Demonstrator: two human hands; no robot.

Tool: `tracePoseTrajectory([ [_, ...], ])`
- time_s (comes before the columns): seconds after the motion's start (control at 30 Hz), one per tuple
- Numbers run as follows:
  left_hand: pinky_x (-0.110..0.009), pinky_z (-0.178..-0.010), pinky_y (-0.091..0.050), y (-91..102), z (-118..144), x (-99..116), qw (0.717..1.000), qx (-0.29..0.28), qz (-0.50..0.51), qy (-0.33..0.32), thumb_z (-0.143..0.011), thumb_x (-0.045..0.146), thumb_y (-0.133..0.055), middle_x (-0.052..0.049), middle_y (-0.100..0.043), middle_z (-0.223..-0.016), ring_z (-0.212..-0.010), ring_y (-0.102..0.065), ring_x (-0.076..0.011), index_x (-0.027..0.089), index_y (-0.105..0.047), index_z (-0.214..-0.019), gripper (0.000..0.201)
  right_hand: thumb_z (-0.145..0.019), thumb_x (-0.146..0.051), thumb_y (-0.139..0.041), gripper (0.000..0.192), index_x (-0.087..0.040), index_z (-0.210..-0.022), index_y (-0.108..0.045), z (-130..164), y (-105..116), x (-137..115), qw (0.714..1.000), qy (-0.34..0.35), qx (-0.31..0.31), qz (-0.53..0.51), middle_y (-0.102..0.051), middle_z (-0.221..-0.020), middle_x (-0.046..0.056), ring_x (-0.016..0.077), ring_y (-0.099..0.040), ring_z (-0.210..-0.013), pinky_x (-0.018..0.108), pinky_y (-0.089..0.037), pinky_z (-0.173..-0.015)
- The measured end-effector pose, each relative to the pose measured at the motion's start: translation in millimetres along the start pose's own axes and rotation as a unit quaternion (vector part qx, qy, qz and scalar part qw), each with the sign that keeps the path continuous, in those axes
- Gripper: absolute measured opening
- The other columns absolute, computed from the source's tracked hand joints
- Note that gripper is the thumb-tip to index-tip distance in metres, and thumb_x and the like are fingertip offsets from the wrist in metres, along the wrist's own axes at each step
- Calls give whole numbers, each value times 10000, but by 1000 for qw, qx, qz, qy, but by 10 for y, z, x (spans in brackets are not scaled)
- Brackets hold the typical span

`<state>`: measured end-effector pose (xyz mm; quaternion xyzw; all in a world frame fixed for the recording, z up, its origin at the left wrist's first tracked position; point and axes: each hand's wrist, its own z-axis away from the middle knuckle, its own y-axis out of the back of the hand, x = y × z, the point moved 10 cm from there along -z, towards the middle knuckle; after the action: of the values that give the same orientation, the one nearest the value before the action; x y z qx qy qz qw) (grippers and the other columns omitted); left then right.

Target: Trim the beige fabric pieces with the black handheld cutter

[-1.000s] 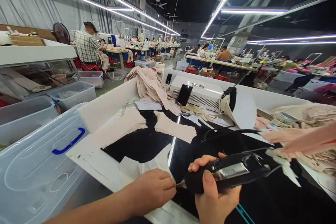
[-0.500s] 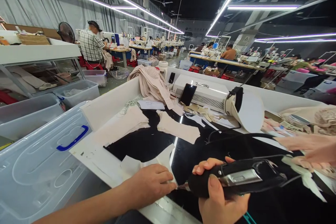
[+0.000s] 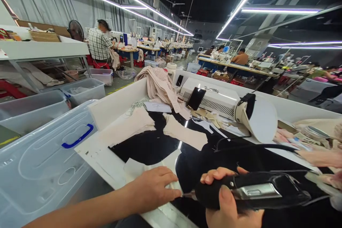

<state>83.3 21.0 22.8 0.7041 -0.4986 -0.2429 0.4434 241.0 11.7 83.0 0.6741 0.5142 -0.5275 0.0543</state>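
My left hand (image 3: 153, 188) is closed at the near edge of a cream fabric piece (image 3: 133, 168), thumb and fingers pressed together on it against the black tabletop (image 3: 145, 137). My right hand (image 3: 229, 203) wraps round a black corded hand tool (image 3: 256, 188) with a silver metal plate on its side. Its narrow metal tip (image 3: 190, 195) points left and lies close to my left fingertips. Whether it touches the fabric I cannot tell. Beyond my hands lies another cut cream piece (image 3: 185, 131), with a stack of similar pieces (image 3: 133, 124) to its left.
A bundle of pinkish fabric strips (image 3: 157, 83), a phone (image 3: 197, 98) and a white slotted machine (image 3: 221, 96) with a cone-shaped shade (image 3: 263, 117) line the table's back. Scraps lie before them. Clear plastic bins (image 3: 50, 164) stand left. A seated person (image 3: 98, 44) works farther off.
The view has shifted slightly, so most things sit a little farther right. The tool and my right hand have moved slightly right and down. My left hand stays at the fabric edge.
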Motion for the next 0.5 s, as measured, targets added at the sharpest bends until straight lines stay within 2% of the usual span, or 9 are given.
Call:
tracePoseTrajectory([
  [0.2,-320,-960,-556,29,17,-5,1000,28,6,5,-1058,241,-580,-71,-698,-1125,-1033,-666,-197,238,-729,-1064,149,-762,-217,-775,456,-268,-1178,-594,-101,-17,31,1000,-14,10,11,-643,-755,-45,158,-592,-594,357,-562,-558],
  [0.5,-371,-1027,-527,-81,33,-59,1000,3,19,25,-1028,240,-618,-79,-664,-1160,-1055,-651,-206,277,-742,-1083,140,-728,-201,-774,438,-255,-1134,-621,-122,-85,112,999,-27,18,6,-648,-730,-46,159,-592,-577,342,-565,-521],
])
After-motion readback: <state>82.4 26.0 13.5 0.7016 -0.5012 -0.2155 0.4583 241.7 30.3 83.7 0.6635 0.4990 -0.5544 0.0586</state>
